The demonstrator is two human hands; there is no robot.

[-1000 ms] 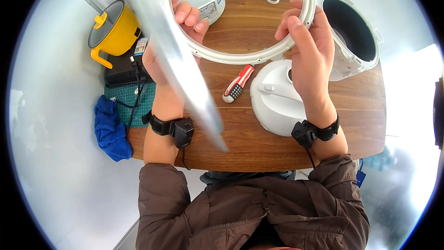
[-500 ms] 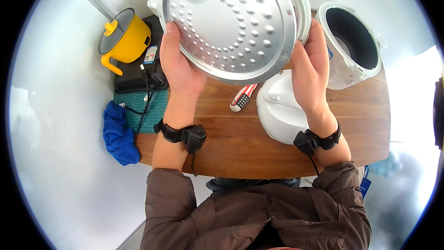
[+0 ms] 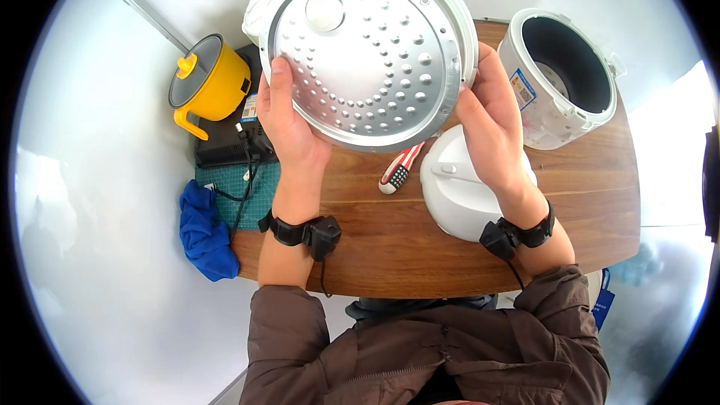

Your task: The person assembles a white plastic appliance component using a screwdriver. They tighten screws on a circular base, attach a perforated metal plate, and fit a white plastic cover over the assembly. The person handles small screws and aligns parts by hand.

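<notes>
Both my hands hold up a rice cooker lid (image 3: 352,52), its dimpled silver metal plate facing me inside a white plastic rim. The plate has a round opening near its upper left. My left hand (image 3: 295,124) grips the lower left edge, thumb on the metal and fingers behind. At the right edge, my right hand (image 3: 491,124) has its thumb at the plate's border and its fingers around the rim. Below the lid, a white domed cover (image 3: 457,199) lies on the wooden table, partly hidden by my right hand. A red, white and black tool handle (image 3: 397,172) lies beside it.
The white rice cooker body (image 3: 536,109) with a dark interior stands at the far right. To the left, a yellow pot (image 3: 221,86) sits on a black device (image 3: 225,148). A green mat (image 3: 259,210), cables and a blue cloth (image 3: 204,232) lie along the table's left edge.
The lid has come slightly lower and tilted, so more of its white rim shows along the top. Both hands have kept hold of it. The whole view has shifted a little.
</notes>
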